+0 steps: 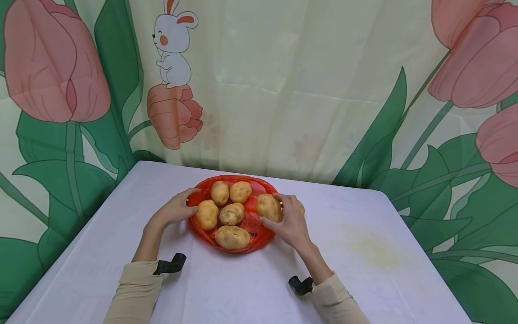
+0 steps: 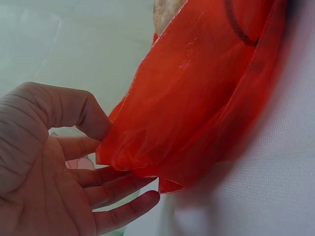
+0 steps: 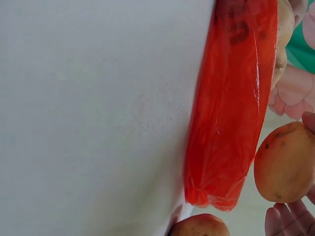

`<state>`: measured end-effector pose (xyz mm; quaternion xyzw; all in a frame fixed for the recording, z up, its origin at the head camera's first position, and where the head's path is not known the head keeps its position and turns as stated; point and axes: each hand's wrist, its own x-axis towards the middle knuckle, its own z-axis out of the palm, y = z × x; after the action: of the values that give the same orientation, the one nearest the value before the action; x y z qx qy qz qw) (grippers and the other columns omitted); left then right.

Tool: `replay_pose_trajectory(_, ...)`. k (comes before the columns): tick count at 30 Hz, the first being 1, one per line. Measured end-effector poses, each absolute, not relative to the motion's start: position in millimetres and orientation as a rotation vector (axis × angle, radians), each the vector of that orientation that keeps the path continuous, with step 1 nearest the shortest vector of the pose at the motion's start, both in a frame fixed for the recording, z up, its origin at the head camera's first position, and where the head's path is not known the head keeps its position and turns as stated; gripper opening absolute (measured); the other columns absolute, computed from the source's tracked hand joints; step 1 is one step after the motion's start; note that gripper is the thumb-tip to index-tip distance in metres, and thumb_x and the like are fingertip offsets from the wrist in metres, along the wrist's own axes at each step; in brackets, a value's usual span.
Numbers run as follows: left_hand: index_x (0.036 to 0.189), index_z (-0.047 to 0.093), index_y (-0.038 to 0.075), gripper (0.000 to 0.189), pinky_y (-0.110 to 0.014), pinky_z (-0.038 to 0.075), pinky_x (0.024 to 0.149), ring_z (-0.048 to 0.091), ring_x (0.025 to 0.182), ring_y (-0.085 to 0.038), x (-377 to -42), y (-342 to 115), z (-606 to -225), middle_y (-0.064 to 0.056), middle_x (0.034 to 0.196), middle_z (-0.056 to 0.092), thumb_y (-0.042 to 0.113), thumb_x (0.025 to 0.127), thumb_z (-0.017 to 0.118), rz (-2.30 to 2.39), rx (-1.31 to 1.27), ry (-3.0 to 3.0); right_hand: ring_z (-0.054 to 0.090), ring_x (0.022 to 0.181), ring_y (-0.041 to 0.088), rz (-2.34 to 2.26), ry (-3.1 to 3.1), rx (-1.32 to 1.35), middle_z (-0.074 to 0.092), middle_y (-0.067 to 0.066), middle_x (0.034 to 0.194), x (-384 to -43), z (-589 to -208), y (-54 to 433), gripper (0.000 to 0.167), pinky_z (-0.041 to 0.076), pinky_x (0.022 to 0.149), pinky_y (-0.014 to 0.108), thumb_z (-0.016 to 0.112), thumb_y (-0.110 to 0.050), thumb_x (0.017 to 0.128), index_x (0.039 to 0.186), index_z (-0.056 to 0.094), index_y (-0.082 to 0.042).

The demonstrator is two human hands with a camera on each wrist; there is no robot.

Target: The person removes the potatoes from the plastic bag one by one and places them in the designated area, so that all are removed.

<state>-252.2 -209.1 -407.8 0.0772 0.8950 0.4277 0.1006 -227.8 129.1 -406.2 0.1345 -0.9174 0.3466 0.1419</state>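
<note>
A red plastic bag (image 1: 252,245), its rim spread wide, lies on the table with several potatoes inside, among them an oblong potato (image 1: 232,237) at the front. At the bag's left rim, my left hand (image 1: 175,209) pinches the plastic; in the left wrist view the thumb (image 2: 93,118) presses on one side with fingers behind. My right hand (image 1: 292,223) grips a potato (image 1: 269,207) over the bag's right side. That held potato (image 3: 283,162) shows beside the red bag wall (image 3: 226,123) in the right wrist view.
Another potato (image 1: 301,207) sits just right of the bag, mostly hidden behind the right hand. A white cloth covers the table (image 1: 344,279), with a yellowish stain on the right. Behind it hangs a curtain (image 1: 275,90) printed with tulips and a rabbit.
</note>
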Motion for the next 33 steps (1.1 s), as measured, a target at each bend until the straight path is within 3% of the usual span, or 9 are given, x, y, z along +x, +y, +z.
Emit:
replay_pose_trajectory(4, 0.155, 0.035, -0.003, 0.067, -0.063, 0.039, 0.112, 0.043, 0.136, -0.046, -252.7, -208.7, -408.7, -0.031, 0.155, 0.038, 0.012, 0.094, 0.057, 1.264, 0.222, 2.642, 0.050, 0.119, 0.028, 1.009, -2.636, 0.392, 0.056, 0.007, 0.123, -222.0, -405.9, 132.4, 0.069, 0.047, 0.090, 0.043, 0.087, -0.038, 0.078, 0.135, 0.059, -0.011)
replay_pose_trajectory(20, 0.154, 0.035, -0.004, 0.067, -0.065, 0.036, 0.113, 0.037, 0.140, -0.048, -253.3, -209.1, -408.5, -0.031, 0.156, 0.037, 0.012, 0.093, 0.058, 1.257, 0.256, 2.656, 0.054, 0.114, 0.025, 1.027, -2.616, 0.309, 0.053, 0.011, 0.126, -210.6, -398.8, 156.6, 0.071, 0.054, 0.088, 0.044, 0.088, -0.032, 0.078, 0.137, 0.055, -0.011)
replay_pose_trajectory(33, 0.154, 0.035, -0.004, 0.066, -0.064, 0.034, 0.114, 0.037, 0.140, -0.047, -251.6, -209.9, -408.4, -0.032, 0.156, 0.037, 0.010, 0.093, 0.057, 1.264, 0.257, 2.648, 0.054, 0.110, 0.027, 0.979, -2.568, 0.219, 0.053, 0.014, 0.124, -216.4, -394.9, 184.3, 0.075, 0.050, 0.076, 0.036, 0.090, -0.032, 0.076, 0.137, 0.055, -0.005)
